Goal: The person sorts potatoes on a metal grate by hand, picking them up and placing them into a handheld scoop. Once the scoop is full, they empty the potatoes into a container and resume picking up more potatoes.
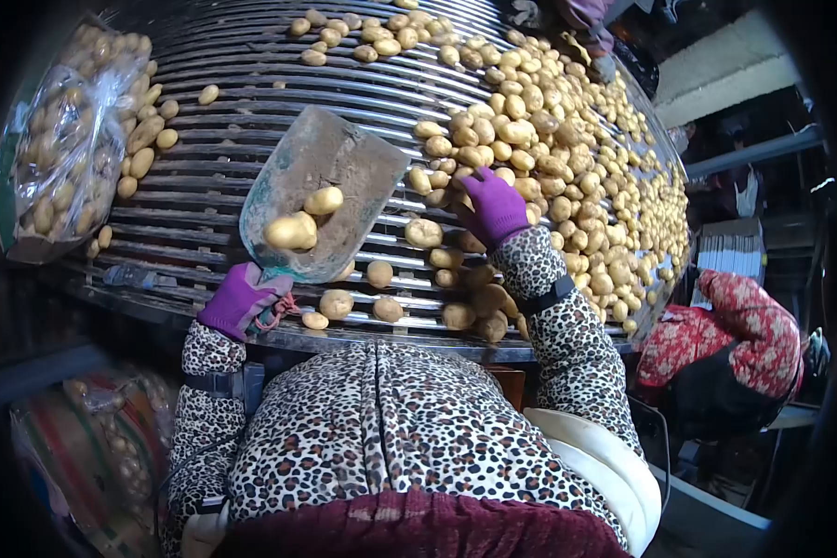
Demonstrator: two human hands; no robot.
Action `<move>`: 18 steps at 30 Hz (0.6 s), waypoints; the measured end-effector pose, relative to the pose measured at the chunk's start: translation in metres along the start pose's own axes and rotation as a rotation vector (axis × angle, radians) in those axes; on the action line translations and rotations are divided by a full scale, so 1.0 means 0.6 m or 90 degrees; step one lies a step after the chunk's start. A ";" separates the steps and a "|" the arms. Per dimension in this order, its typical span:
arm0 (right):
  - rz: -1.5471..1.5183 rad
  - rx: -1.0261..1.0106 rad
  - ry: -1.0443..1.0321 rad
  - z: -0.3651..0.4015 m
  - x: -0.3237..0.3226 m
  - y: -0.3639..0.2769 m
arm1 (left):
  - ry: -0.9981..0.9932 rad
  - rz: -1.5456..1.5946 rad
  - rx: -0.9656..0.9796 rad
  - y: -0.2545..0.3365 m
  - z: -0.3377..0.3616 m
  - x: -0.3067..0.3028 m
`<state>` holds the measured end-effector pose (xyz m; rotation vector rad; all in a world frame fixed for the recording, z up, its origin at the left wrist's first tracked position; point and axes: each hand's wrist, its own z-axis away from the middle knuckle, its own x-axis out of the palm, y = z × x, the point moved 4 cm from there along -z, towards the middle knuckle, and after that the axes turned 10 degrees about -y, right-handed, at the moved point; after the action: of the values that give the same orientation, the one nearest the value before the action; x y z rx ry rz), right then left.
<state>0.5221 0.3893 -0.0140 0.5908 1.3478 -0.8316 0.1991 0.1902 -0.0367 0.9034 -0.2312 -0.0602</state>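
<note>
Two potatoes (pixel 291 231) lie in the scoop (pixel 349 153), just left of the frame's centre, both settled toward its handle end. From my seat I see the left hand (pixel 242 298), in a purple glove, wrapped tight around the scoop's handle at the near edge of the roller bed (pixel 214 186), with the open lip pointing up and away. The right hand (pixel 493 206), gloved the same, sits right of centre with its fingers curled down onto the near edge of the heap (pixel 549 121) that fills the upper right of the frame. I cannot tell whether it has a potato closed inside. Loose ones lie on the bars between the two hands, near the bed's front edge.

To my mind, doing this well means holding the scoop's lip raised so the two inside rest against its back and cannot roll out. I would set the lip flat on the bars just beside the right hand, so that hand can rake rather than lift. A firm handle grip matters as the weight builds.

A clear bag (pixel 65 130) of potatoes stands at the upper left and a sack (pixel 93 446) at the lower left. Another person (pixel 735 325) in red floral clothing bends at the right edge.
</note>
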 end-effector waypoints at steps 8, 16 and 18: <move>0.073 0.090 -0.158 0.000 0.040 0.025 | -0.030 -0.002 0.013 0.003 0.002 0.005; -0.826 -0.015 -0.013 -0.009 -0.037 -0.024 | -0.003 -0.031 0.020 -0.004 -0.002 0.004; -0.625 -0.091 0.079 -0.027 -0.067 -0.006 | 0.019 -0.066 0.011 0.012 0.007 0.010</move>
<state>0.5088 0.4073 0.0235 -0.1894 1.8068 -1.4701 0.2038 0.1903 -0.0274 0.9321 -0.1574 -0.1416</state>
